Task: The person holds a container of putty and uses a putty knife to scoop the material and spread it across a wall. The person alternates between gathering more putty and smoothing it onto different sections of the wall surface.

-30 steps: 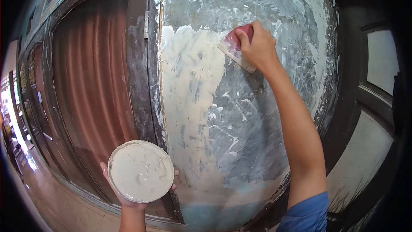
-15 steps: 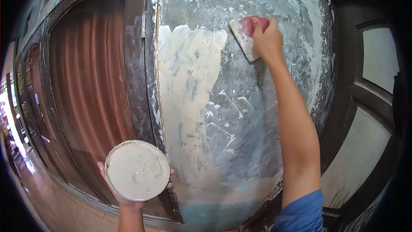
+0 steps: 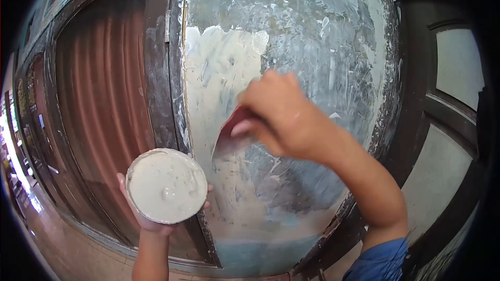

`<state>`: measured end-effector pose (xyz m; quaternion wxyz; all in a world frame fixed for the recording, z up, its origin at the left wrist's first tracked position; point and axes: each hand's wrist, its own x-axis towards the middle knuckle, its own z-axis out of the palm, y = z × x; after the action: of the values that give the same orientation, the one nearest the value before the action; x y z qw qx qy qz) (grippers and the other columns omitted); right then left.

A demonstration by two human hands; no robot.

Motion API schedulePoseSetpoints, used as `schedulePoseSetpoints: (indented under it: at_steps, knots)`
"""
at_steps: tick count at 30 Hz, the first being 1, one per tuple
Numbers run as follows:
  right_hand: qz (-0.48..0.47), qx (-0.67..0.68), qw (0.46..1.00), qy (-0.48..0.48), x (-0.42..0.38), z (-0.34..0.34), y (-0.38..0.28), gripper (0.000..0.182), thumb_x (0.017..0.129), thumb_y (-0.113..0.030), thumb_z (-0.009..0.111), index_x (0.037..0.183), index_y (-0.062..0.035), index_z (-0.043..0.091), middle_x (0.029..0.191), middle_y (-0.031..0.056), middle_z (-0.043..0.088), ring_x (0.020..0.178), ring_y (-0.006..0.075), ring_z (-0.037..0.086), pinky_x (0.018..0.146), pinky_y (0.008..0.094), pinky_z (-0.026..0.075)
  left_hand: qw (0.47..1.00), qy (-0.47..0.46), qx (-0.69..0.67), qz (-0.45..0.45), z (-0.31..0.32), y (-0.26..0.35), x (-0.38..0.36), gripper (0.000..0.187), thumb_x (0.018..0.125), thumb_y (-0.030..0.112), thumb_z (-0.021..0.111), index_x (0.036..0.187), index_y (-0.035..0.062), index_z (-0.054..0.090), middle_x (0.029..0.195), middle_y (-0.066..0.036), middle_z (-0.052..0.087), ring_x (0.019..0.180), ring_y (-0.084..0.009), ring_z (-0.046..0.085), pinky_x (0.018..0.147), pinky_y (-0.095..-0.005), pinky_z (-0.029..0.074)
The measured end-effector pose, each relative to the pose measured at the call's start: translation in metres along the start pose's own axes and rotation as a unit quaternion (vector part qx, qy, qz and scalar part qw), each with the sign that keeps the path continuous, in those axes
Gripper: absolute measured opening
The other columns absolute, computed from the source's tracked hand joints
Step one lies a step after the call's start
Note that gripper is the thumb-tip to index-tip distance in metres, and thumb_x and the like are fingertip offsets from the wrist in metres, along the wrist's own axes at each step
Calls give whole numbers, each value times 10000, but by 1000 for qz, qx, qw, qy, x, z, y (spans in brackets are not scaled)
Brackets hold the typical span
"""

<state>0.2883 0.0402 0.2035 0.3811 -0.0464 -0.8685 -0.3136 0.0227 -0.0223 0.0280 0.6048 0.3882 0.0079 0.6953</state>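
Well — scraper point(image 3: 229, 133), probably, in right hand point(image 3: 284, 114).

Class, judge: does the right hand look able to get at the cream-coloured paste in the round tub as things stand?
Probably yes: the right hand holds a thin red spreader, the left hand supports the open tub, and nothing visible blocks the way to the paste.

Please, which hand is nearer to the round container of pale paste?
Left. The left hand holds the container from below; the right hand is apart from it, higher and further right.
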Motion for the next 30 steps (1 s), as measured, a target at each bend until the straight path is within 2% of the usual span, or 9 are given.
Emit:
schedulePoseSetpoints:
  at_steps: [7,9,10,12,16,18,22,25,30]
  knots:
    - [73,116,977,-166,7,26,-32,279,945,-243,723,1104,-39,619,968,137,688,984,356,632,891,487,446,997,76,-27,-10,13,-20,-7,1076,868,941,310,1602,156,362,1541,-232,483,1218,-651,552,819,-804,549]
    - [112,149,955,-231,11,31,-37,318,967,-272,701,1125,-11,612,985,191,714,1028,386,649,928,496,459,994,61,-85,-8,19,-20,-9,1116,846,965,231,1590,146,378,1577,-225,439,1342,-532,520,874,-792,542]
    - [112,150,955,-231,13,34,-38,318,967,-272,701,1125,-11,612,985,191,714,1028,386,649,928,496,459,994,61,-85,-8,19,-20,-9,1116,846,965,231,1590,146,378,1577,-225,439,1342,-532,520,874,-792,542]
    - [110,151,950,-251,14,40,-39,344,964,-284,706,1129,1,607,992,189,718,1021,382,649,916,500,461,996,49,-70,-14,19,-21,-10,1098,869,944,288,1612,138,346,1575,-223,452,1243,-636,545,799,-798,550]
    - [85,114,967,-210,9,51,-32,309,978,-287,693,1079,-22,571,937,193,681,976,412,633,887,497,464,999,18,17,-24,17,-19,-13,1097,877,940,272,1607,125,350,1549,-233,479,1224,-615,572,777,-771,573]
    - [97,94,971,-199,11,48,-29,311,978,-286,691,1089,-21,572,926,200,686,976,422,635,890,502,468,996,-53,50,-58,6,-17,-13,1162,835,980,211,1603,120,353,1588,-233,424,1338,-538,524,900,-772,546]
    - [115,133,960,-219,14,45,-39,384,966,-301,702,1160,11,591,995,201,716,1033,419,653,933,512,465,999,7,23,-33,10,-22,-14,1157,839,977,202,1604,122,355,1591,-226,423,1353,-524,517,929,-762,539]
    - [117,182,936,-279,12,48,-49,384,975,-311,684,1168,8,592,1012,210,717,1037,425,653,945,513,462,997,58,-52,-20,15,-28,-12,1102,873,946,258,1607,129,352,1580,-209,448,1291,-593,538,794,-796,557]
    - [97,141,964,-204,-1,55,-33,334,973,-293,698,1096,-11,570,924,213,686,965,427,647,890,528,473,998,49,-18,-33,9,-35,-11,1130,856,960,276,1611,122,344,1563,-251,452,1230,-632,561,785,-779,565]
